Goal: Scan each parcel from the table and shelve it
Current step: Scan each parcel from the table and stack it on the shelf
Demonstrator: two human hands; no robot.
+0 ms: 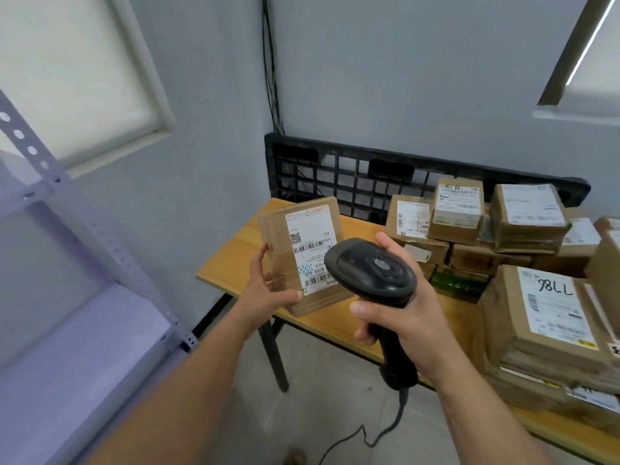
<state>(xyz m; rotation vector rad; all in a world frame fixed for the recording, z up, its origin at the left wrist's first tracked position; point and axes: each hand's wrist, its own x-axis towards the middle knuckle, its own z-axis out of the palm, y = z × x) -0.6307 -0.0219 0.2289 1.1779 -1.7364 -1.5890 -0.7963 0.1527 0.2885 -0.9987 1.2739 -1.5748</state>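
Note:
My left hand (265,293) grips a brown cardboard parcel (278,243) by its lower left side and holds it up above the left end of the wooden table (231,250). The white shipping label with its barcodes faces me. My right hand (402,313) grips the handle of a black barcode scanner (372,266), whose head sits right in front of the label's lower right part and hides a bit of it. A black cable runs from the scanner's base down to the floor.
Several taped cardboard parcels (536,263) are stacked over the table's right half. A black plastic pallet (335,176) leans against the wall behind the table. A grey metal shelving rack (84,263) stands at the left.

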